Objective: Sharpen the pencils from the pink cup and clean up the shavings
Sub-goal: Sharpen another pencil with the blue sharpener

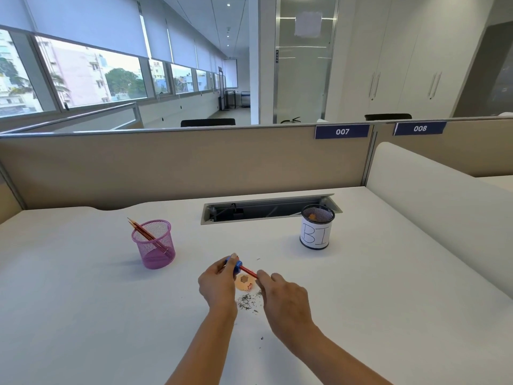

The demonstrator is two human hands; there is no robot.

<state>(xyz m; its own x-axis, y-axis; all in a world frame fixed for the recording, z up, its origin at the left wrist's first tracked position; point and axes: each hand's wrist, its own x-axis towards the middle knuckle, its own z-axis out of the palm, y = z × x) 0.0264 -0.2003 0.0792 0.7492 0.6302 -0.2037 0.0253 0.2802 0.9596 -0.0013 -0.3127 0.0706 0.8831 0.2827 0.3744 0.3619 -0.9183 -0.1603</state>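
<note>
View: head cam.
L hand: left hand (218, 284) grips blue sharpener (234, 264), held low so curls drop in one spot.
R hand: right hand (286, 298) pinches red pencil (249, 271), tip in sharpener, prob. to twist.
Shavings: shavings (244, 283) on desk (83, 301) under hands.
Pink cup: pink cup (154, 243) back-left, more pencils inside.
Bin: mesh pot (316, 227) marked "BI", back-right, likely for waste.

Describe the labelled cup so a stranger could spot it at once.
On the white desk, look at the right end of the open cable tray. Before it stands a black mesh cup wrapped in white paper lettered BI; the pink cup, further left, has no label.
</note>
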